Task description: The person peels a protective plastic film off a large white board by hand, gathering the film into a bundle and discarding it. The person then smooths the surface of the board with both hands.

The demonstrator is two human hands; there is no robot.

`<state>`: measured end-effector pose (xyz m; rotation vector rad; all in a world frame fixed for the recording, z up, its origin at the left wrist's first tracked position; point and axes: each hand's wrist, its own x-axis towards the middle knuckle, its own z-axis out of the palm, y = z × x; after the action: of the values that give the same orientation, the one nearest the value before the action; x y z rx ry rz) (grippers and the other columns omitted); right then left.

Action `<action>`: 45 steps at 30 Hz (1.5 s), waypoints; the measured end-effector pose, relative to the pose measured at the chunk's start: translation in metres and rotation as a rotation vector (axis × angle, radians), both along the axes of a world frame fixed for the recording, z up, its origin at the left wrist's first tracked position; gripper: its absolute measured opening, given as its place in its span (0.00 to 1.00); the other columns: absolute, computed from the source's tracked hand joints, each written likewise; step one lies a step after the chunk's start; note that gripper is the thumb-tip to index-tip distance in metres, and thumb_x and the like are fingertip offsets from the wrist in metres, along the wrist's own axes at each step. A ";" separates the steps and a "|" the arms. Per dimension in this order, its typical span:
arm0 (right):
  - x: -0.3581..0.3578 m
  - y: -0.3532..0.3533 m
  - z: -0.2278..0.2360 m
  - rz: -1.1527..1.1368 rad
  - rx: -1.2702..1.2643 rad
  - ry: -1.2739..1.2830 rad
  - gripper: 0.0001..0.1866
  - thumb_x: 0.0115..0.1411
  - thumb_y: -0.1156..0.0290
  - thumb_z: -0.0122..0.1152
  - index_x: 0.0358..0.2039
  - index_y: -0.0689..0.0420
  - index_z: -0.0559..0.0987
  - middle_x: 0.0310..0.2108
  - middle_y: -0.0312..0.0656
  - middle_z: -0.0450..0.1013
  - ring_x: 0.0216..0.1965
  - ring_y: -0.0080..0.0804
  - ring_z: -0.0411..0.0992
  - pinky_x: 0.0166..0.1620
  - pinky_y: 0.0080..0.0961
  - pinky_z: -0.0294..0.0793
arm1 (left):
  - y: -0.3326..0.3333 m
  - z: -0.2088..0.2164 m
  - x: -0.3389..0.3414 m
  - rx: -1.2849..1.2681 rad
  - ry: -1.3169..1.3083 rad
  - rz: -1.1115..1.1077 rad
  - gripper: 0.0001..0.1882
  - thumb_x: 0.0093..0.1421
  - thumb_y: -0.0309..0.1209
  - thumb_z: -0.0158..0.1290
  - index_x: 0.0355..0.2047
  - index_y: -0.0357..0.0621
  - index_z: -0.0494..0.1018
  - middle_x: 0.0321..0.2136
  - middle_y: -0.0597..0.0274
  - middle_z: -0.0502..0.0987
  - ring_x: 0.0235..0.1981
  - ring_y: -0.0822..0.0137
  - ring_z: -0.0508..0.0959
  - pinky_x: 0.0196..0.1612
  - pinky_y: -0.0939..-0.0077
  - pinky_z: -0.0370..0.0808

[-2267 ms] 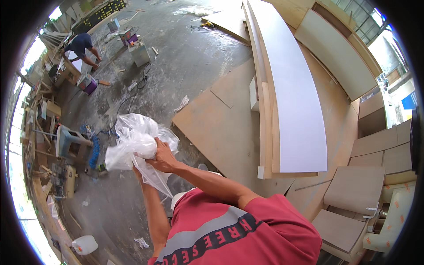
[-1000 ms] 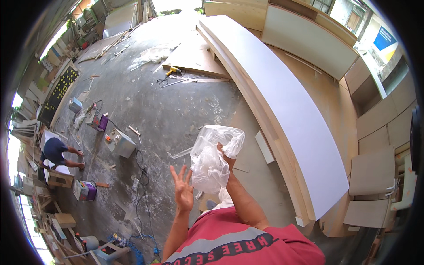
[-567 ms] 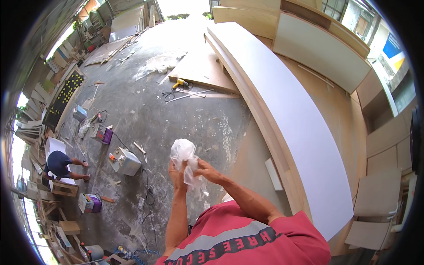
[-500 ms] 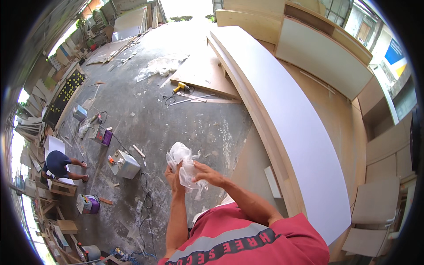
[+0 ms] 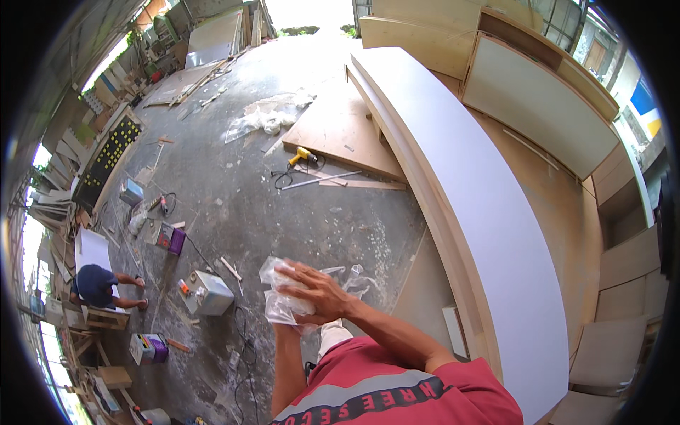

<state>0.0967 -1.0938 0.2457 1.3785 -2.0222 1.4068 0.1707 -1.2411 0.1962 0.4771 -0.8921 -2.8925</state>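
A crumpled bundle of clear plastic sheeting [image 5: 282, 306] is pressed between my two hands in front of my waist. My right hand [image 5: 320, 292] lies across its top and right side, fingers curved over the folds. From below, my left hand [image 5: 286, 330] supports the same bundle; its fingers are mostly hidden by the plastic. A loose flap of plastic trails out past the right hand. To the right of my hands runs a long white-topped panel [image 5: 460, 170] with a wooden edge.
On the floor at left stand metal cans [image 5: 214, 294] and a purple-sided can [image 5: 170, 239]. A black cable [image 5: 245, 347] winds near my left. Ahead, a yellow power tool [image 5: 303, 156] lies beside a wooden board [image 5: 340, 131]. A person [image 5: 95, 285] bends over a white board at far left.
My right hand has moved over the top of the plastic, and the bundle is squeezed smaller and lower. A flap of plastic now spreads to the right. My view has shifted slightly.
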 end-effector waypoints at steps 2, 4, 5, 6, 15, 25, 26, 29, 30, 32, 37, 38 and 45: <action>-0.032 -0.026 0.003 0.086 -0.117 -0.065 0.28 0.52 0.56 0.72 0.52 0.53 0.78 0.57 0.53 0.70 0.62 0.55 0.66 0.63 0.55 0.63 | -0.031 -0.015 -0.039 0.569 0.216 -0.158 0.36 0.70 0.57 0.39 0.68 0.44 0.58 0.65 0.51 0.66 0.63 0.49 0.70 0.66 0.51 0.66; -0.076 -0.042 -0.009 -0.086 -0.352 -0.243 0.10 0.57 0.67 0.68 0.36 0.58 0.80 0.36 0.44 0.76 0.36 0.36 0.74 0.41 0.37 0.72 | -0.054 -0.006 -0.079 0.592 0.216 -0.316 0.40 0.68 0.62 0.39 0.67 0.44 0.60 0.63 0.52 0.68 0.61 0.49 0.71 0.66 0.51 0.66; -0.104 -0.049 -0.027 -0.145 -0.425 -0.428 0.08 0.59 0.68 0.67 0.32 0.59 0.79 0.31 0.41 0.76 0.31 0.31 0.72 0.36 0.33 0.70 | -0.048 0.017 -0.098 0.487 0.202 -0.318 0.41 0.67 0.65 0.38 0.67 0.44 0.61 0.62 0.54 0.69 0.59 0.51 0.72 0.65 0.54 0.68; -0.128 -0.067 -0.036 -0.189 -0.505 -0.616 0.09 0.61 0.68 0.66 0.28 0.59 0.79 0.27 0.38 0.75 0.27 0.26 0.71 0.31 0.29 0.68 | -0.048 0.034 -0.115 0.368 0.189 -0.309 0.43 0.66 0.67 0.37 0.66 0.44 0.63 0.61 0.56 0.71 0.58 0.54 0.73 0.63 0.57 0.69; -0.293 -0.174 -0.037 -0.073 -0.979 -1.178 0.24 0.70 0.52 0.57 0.19 0.53 0.74 0.18 0.27 0.68 0.19 0.14 0.64 0.21 0.19 0.62 | -0.126 0.025 -0.289 -0.874 0.000 0.219 0.40 0.66 0.60 0.47 0.69 0.49 0.57 0.63 0.45 0.60 0.62 0.51 0.67 0.63 0.55 0.66; -0.487 -0.255 -0.073 0.583 -0.781 -1.828 0.37 0.69 0.33 0.38 0.51 0.57 0.74 0.46 0.46 0.76 0.43 0.39 0.78 0.49 0.37 0.77 | -0.219 0.008 -0.460 -1.466 0.286 0.197 0.35 0.57 0.39 0.66 0.62 0.46 0.66 0.56 0.44 0.72 0.57 0.46 0.74 0.55 0.56 0.73; -0.500 -0.265 -0.074 0.430 -0.688 -1.712 0.35 0.69 0.35 0.39 0.54 0.57 0.72 0.49 0.46 0.75 0.45 0.41 0.77 0.53 0.38 0.75 | -0.231 -0.003 -0.478 -1.213 0.170 0.298 0.33 0.58 0.36 0.65 0.61 0.46 0.65 0.56 0.46 0.72 0.56 0.47 0.75 0.54 0.57 0.74; -0.543 -0.281 -0.070 0.249 -0.437 -1.303 0.36 0.69 0.39 0.42 0.65 0.55 0.64 0.60 0.46 0.68 0.55 0.44 0.72 0.62 0.42 0.68 | -0.267 -0.019 -0.523 -0.616 -0.070 0.612 0.26 0.62 0.31 0.60 0.59 0.47 0.65 0.55 0.52 0.72 0.55 0.51 0.76 0.52 0.61 0.76; -0.562 -0.275 -0.067 0.327 -0.374 -1.156 0.39 0.67 0.38 0.44 0.69 0.53 0.59 0.65 0.46 0.63 0.60 0.44 0.68 0.64 0.44 0.64 | -0.277 -0.016 -0.538 -0.538 -0.114 0.736 0.24 0.64 0.31 0.57 0.59 0.48 0.64 0.55 0.54 0.72 0.54 0.52 0.77 0.52 0.61 0.77; -0.602 -0.266 -0.064 0.548 -0.464 -1.135 0.42 0.65 0.36 0.45 0.70 0.52 0.57 0.69 0.46 0.58 0.66 0.44 0.62 0.65 0.46 0.61 | -0.309 -0.024 -0.557 -0.301 -0.113 0.852 0.21 0.68 0.33 0.51 0.60 0.50 0.62 0.55 0.56 0.72 0.54 0.53 0.77 0.53 0.60 0.77; -0.648 -0.298 -0.040 0.165 0.051 -0.197 0.46 0.58 0.41 0.66 0.70 0.43 0.58 0.72 0.59 0.41 0.72 0.64 0.45 0.69 0.56 0.54 | -0.336 -0.020 -0.605 -0.018 -0.091 0.705 0.21 0.73 0.43 0.38 0.64 0.57 0.59 0.59 0.56 0.70 0.57 0.52 0.75 0.58 0.48 0.76; -0.653 -0.312 -0.052 0.221 0.118 -0.132 0.46 0.58 0.41 0.65 0.71 0.43 0.57 0.73 0.59 0.40 0.73 0.65 0.44 0.69 0.57 0.53 | -0.332 -0.021 -0.622 0.016 -0.064 0.622 0.22 0.73 0.43 0.38 0.65 0.57 0.58 0.60 0.56 0.70 0.57 0.52 0.75 0.58 0.47 0.76; -0.736 -0.401 -0.082 0.333 0.198 -0.150 0.43 0.61 0.45 0.60 0.72 0.45 0.55 0.73 0.59 0.40 0.72 0.66 0.42 0.71 0.54 0.45 | -0.361 -0.036 -0.684 0.061 0.166 0.376 0.38 0.71 0.61 0.33 0.72 0.50 0.53 0.68 0.56 0.61 0.67 0.53 0.64 0.70 0.52 0.58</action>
<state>-0.6390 -1.4948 0.1636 1.8133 -2.1493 1.5141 -0.5132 -1.6025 0.1605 0.3567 -0.6146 -2.5749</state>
